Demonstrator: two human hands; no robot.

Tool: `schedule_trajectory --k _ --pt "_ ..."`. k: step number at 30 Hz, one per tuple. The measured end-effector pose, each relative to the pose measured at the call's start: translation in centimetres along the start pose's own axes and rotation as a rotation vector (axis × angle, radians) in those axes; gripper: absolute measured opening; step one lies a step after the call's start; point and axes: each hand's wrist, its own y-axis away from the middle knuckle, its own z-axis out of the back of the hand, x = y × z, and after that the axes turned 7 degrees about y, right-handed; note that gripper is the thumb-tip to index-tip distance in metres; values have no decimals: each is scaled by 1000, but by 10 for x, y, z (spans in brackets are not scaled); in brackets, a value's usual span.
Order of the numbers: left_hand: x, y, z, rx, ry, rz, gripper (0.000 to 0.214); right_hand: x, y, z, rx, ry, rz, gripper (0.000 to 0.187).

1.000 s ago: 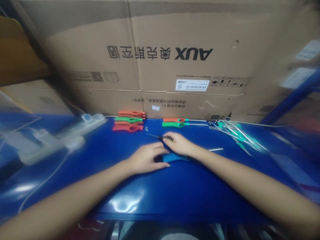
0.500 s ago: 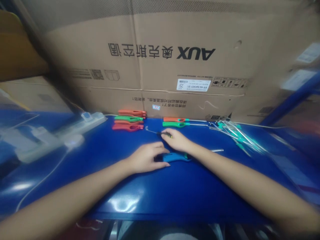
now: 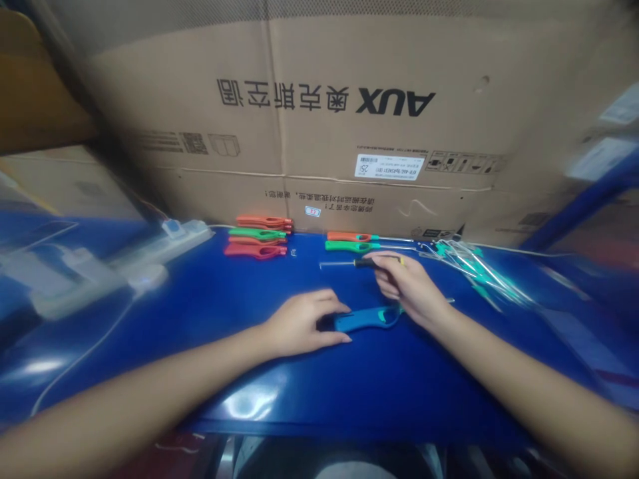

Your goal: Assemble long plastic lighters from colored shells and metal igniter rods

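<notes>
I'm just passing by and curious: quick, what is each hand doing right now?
Left hand: closed on one end of the blue lighter.
Right hand: closed on a small screwdriver.

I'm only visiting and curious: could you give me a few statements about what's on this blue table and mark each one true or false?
The right hand holds a thin screwdriver. True.
The left hand grips a red handle. False: it grips a blue handle.
The cardboard box shows its print upside down. True.
The orange and green handles lie close to the person's body. False: they lie at the back of the blue table, by the box.
</notes>
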Motion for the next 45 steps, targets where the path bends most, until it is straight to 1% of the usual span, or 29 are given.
schedule_trajectory --k 3,7,10,13,15,17,20,24,27,32,40,45 --pt "-4 0 -3 10 40 2 51 0 4 9 -47 -158 -53 29" --pt "0 -1 -1 13 137 42 54 -7 2 15 -92 -282 -94 29" --pt "5 -2 -1 -56 267 94 49 -12 2 15 -106 -334 -124 29" --pt "6 -1 -2 -152 425 155 54 -13 5 12 -102 -393 -142 31" --pt "5 0 -3 -169 485 169 53 -13 8 9 -83 -401 -141 30" --pt "3 1 -4 -162 508 154 42 -12 10 6 -68 -396 -131 30" --pt "1 2 -3 -178 504 105 28 -12 11 3 -62 -399 -130 29" --pt "-2 2 0 -229 437 34 17 -14 11 3 -69 -397 -134 30" --pt "-4 2 1 -258 380 -20 14 -15 10 4 -79 -390 -132 30" --pt "-3 2 1 -256 321 -103 10 -15 10 4 -90 -356 -106 31" --pt "-4 3 0 -258 309 -104 10 -14 13 3 -101 -308 -40 30" --pt "-3 3 -1 -250 299 -72 9 -12 15 3 -96 -221 45 31"
